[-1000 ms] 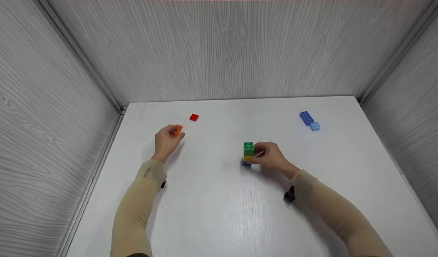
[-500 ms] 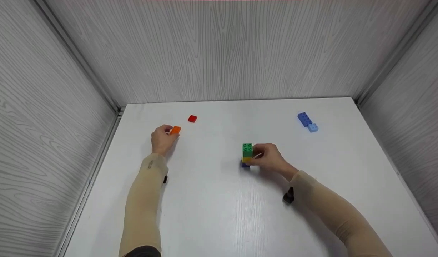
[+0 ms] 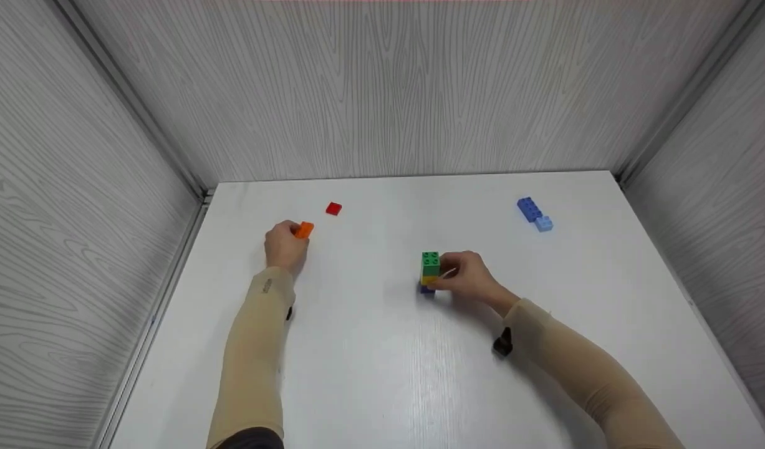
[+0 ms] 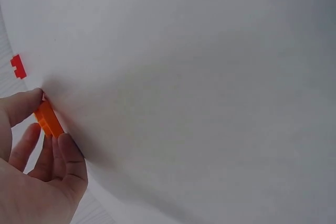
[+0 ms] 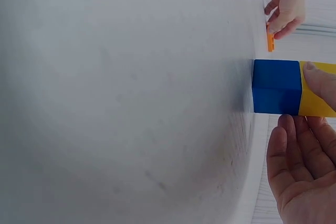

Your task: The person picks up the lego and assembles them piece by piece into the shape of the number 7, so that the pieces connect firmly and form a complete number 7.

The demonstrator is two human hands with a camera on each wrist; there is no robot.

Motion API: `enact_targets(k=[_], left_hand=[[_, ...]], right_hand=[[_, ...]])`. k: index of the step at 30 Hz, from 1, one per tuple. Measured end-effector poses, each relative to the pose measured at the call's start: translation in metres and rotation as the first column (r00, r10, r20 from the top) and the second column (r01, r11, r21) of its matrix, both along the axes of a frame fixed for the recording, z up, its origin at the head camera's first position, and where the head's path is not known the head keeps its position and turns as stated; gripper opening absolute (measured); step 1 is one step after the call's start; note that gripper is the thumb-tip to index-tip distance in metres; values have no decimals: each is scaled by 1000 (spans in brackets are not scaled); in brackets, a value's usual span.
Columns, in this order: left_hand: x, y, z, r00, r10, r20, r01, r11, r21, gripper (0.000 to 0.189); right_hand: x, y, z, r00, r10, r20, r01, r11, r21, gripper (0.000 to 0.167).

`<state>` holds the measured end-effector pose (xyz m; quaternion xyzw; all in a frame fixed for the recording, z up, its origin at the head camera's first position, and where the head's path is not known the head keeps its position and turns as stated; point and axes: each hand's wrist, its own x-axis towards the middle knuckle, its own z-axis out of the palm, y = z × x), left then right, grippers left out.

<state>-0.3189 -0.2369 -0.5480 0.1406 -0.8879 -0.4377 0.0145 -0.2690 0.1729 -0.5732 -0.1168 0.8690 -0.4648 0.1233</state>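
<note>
My left hand (image 3: 285, 247) pinches a small orange toy brick (image 3: 304, 230) on the white table at the left. In the left wrist view, the thumb and fingertips grip the orange brick (image 4: 50, 120) by its two ends, close to the tabletop. Right of the middle stands an upright stack: a green brick (image 3: 430, 263) on top, a yellow brick (image 5: 310, 100) beneath it and a dark blue brick (image 5: 276, 86) at the bottom. My right hand (image 3: 474, 278) holds this stack at the yellow brick, thumb on the near side and fingers behind.
A flat red brick (image 3: 333, 209) lies beyond the left hand. At the back right, a long blue brick (image 3: 529, 209) lies against a small light blue brick (image 3: 544, 223). Wood-grain panels (image 3: 382, 87) wall the white table (image 3: 370, 349) at the back and both sides.
My left hand has shifted slightly leftward, and its fingers have changed position round the orange brick, leaving more of it showing. The right hand stays on the stack. The whole head view has drifted a little.
</note>
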Motion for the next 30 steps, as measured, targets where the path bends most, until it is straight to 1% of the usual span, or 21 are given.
enact_targets(k=[7, 10, 14, 17, 19, 23, 25, 27, 30], left_hand=[[-1, 1, 1, 1000, 15, 5, -15, 1000, -9, 41], [-2, 0, 1, 1000, 12, 22, -12, 1000, -2, 41], [-6, -4, 0, 998, 9, 65, -12, 999, 34, 43], [-10, -9, -4, 997, 1, 76, -6, 997, 72, 46], [-14, -11, -8, 998, -5, 64, 0, 998, 69, 46], [-22, -14, -14, 1000, -23, 9, 23, 1000, -3, 46], [-23, -13, -14, 1000, -29, -10, 29, 999, -21, 46], [-23, -12, -15, 1000, -30, -8, 30, 999, -22, 46], [-21, -9, -15, 1000, -27, 15, 27, 1000, 6, 46]], right_hand=[[0, 0, 2, 1000, -6, 14, 5, 1000, 10, 35], [1, 0, 3, 1000, -10, 19, 10, 1000, 12, 35], [1, 0, 3, 1000, -4, 14, 4, 1000, 8, 35], [0, 1, 2, 1000, -1, 14, 1, 1000, 7, 35], [0, 1, 1, 1000, -2, 18, 2, 1000, 3, 34], [-1, 1, 0, 1000, 3, 10, -3, 1000, -3, 33], [-1, 1, 0, 1000, 6, 4, -6, 1000, -3, 33], [-1, 1, 0, 1000, 7, -1, -7, 1000, 0, 34], [-1, 1, 0, 1000, 3, 6, -3, 1000, 7, 34]])
